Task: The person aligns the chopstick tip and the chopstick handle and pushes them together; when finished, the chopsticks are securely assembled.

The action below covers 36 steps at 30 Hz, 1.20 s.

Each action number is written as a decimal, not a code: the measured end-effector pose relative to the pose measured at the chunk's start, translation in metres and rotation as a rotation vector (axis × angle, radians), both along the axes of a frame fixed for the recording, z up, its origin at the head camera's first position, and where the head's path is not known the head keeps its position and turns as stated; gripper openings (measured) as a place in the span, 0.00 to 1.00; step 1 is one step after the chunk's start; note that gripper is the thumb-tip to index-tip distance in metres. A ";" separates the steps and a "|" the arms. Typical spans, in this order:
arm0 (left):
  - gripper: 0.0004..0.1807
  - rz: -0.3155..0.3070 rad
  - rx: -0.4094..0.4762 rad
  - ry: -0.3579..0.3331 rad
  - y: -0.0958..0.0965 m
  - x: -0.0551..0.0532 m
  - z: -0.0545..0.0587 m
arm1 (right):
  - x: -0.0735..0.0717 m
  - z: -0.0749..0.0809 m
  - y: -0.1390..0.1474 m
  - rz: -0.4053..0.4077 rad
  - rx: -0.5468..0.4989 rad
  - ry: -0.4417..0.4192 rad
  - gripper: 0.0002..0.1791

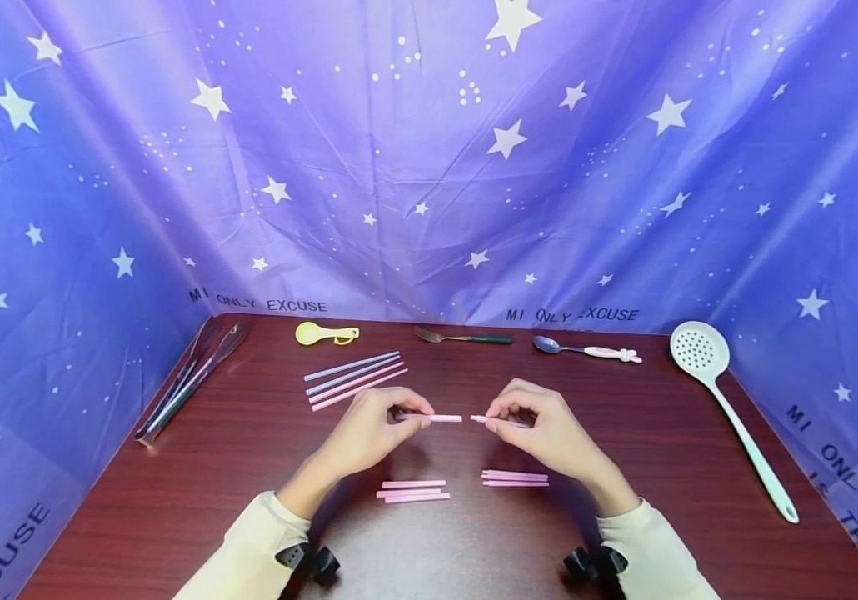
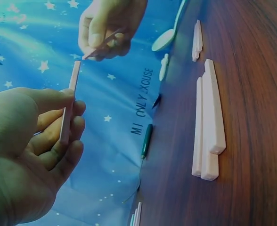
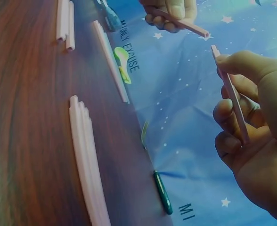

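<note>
My left hand (image 1: 372, 429) pinches a short pink square stick (image 1: 446, 418) between thumb and fingers, its far end pointing at the other hand. In the right wrist view, the facing end of that stick looks hollow. My right hand (image 1: 545, 425) holds a second short pink stick (image 3: 236, 106) with a narrower stepped tip. The two ends point toward each other with a small gap between them, above the table. Nearer me, a group of short pink sticks (image 1: 414, 484) lies below the left hand, and several more pink sticks (image 1: 515, 477) with stepped tips lie below the right.
Long blue sticks (image 1: 351, 366) and long pink sticks (image 1: 356, 381) lie behind the left hand. Along the back are a yellow measuring spoon (image 1: 312, 333), a fork (image 1: 474, 338) and a spoon (image 1: 586, 350). A whisk (image 1: 189, 383) lies left, a slotted skimmer (image 1: 744, 425) right. Star-printed cloth (image 1: 429, 167) encloses the table.
</note>
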<state>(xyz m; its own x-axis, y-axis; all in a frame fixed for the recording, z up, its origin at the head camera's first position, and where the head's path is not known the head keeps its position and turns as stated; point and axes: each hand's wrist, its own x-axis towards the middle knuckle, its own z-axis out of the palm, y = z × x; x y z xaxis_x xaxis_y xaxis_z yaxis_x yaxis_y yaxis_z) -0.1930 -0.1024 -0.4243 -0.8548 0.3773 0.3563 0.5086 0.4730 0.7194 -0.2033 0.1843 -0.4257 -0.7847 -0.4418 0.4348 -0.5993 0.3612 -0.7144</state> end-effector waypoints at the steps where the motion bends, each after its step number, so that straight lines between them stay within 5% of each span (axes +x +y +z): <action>1: 0.03 -0.001 0.002 -0.002 0.000 0.000 0.001 | -0.001 0.001 -0.001 -0.001 -0.008 -0.003 0.08; 36: 0.02 -0.002 -0.009 -0.018 0.002 0.001 -0.003 | 0.003 -0.002 -0.011 0.009 -0.010 0.027 0.11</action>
